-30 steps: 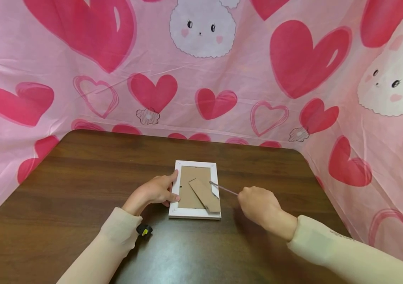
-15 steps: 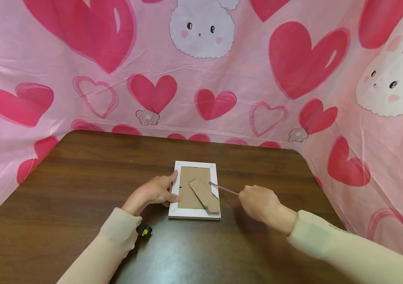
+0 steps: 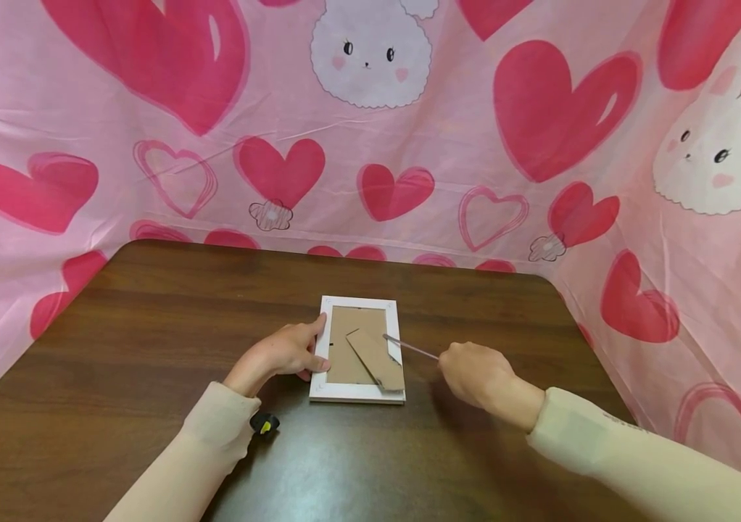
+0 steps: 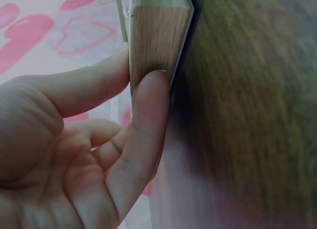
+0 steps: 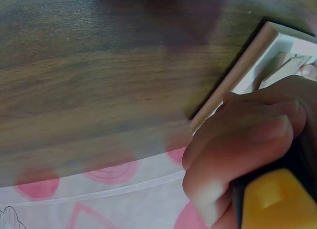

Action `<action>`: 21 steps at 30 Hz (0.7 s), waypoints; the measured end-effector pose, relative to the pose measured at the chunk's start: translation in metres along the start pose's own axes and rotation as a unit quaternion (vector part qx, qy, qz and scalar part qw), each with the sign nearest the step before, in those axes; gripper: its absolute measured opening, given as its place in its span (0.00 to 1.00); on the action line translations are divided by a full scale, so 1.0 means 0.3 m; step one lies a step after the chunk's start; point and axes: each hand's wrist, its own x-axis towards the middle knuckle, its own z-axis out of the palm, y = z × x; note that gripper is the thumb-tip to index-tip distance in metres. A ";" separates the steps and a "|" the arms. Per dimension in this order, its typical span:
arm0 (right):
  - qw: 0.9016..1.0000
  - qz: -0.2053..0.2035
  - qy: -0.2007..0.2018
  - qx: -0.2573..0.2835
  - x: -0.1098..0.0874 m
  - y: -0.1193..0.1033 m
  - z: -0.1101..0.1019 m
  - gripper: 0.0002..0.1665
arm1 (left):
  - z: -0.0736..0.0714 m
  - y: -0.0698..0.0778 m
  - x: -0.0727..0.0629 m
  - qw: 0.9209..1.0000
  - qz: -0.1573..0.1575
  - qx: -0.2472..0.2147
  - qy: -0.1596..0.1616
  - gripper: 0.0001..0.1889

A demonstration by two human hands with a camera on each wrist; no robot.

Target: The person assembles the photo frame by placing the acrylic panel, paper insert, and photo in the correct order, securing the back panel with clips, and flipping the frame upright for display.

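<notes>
A white picture frame (image 3: 357, 393) lies face down on the table, its brown backing board (image 3: 354, 319) and slanted easel stand (image 3: 377, 359) facing up. My left hand (image 3: 286, 349) pinches the frame's left edge. In the left wrist view the thumb (image 4: 99, 85) lies against the back and a finger (image 4: 151, 105) against the wood-coloured side. My right hand (image 3: 478, 373) grips a screwdriver by its black and yellow handle (image 5: 275, 199). Its thin shaft (image 3: 416, 349) slants left over the frame's right border, the tip at the backing's right edge. In the head view the fist hides the handle.
The dark wooden table (image 3: 181, 304) carries the frame near its middle. Beside the left cuff sits a small black object (image 3: 266, 424) with a yellow patch. Pink cloth (image 3: 396, 130) with hearts and rabbits hangs behind the table and along its sides.
</notes>
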 end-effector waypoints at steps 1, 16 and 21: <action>1.000 0.002 -0.001 0.000 0.000 -0.001 0.000 0.18 | -0.001 0.000 0.000 1.000 0.000 -0.001 0.000 0.52; 0.998 0.004 -0.001 0.057 0.014 0.040 0.030 0.14 | -0.005 0.002 -0.005 1.000 -0.001 -0.007 -0.001 0.53; 0.999 -0.024 0.029 0.039 0.021 0.094 0.039 0.17 | -0.001 0.000 -0.003 1.000 -0.004 -0.008 -0.004 0.53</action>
